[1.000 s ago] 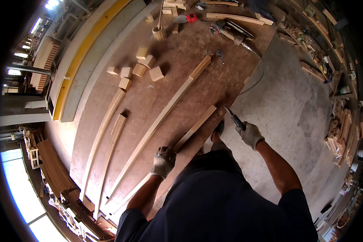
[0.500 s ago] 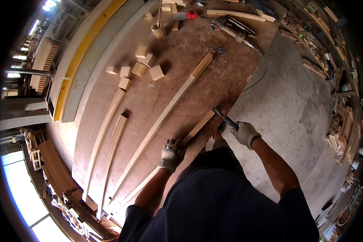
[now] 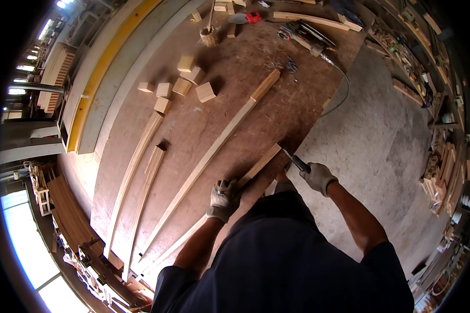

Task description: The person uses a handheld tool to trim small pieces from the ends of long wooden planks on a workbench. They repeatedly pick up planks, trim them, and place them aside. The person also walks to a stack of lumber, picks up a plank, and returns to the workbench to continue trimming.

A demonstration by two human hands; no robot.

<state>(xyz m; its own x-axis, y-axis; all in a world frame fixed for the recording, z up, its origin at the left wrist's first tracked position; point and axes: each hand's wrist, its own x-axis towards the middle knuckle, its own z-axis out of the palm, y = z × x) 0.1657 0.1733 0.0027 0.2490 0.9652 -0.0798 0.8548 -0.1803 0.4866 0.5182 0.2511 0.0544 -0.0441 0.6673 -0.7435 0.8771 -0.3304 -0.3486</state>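
Observation:
My gloved left hand (image 3: 225, 200) is closed around a long, narrow wooden strip (image 3: 260, 166) near the table's near edge. The strip runs from the lower left up past this hand toward its far end. My gloved right hand (image 3: 319, 178) is wrapped round a dark-handled tool (image 3: 301, 164) with a narrow metal shank. Its metal tip is close to the strip's far end; whether they touch, I cannot tell. The tool's exact kind is unclear. A longer wooden strip (image 3: 214, 149) lies alongside, to the left of my left hand.
Two more strips (image 3: 132, 175) lie at the left of the brown tabletop (image 3: 193, 133). Several wooden blocks (image 3: 181, 87) sit beyond them. At the back are a brush (image 3: 209, 36) and a power tool (image 3: 304, 43) with a hose. Concrete floor (image 3: 373, 141) lies to the right.
The tool in my right hand has shifted slightly right and down, its metal end moving off the strip's top corner. My left hand keeps its grip on the strip.

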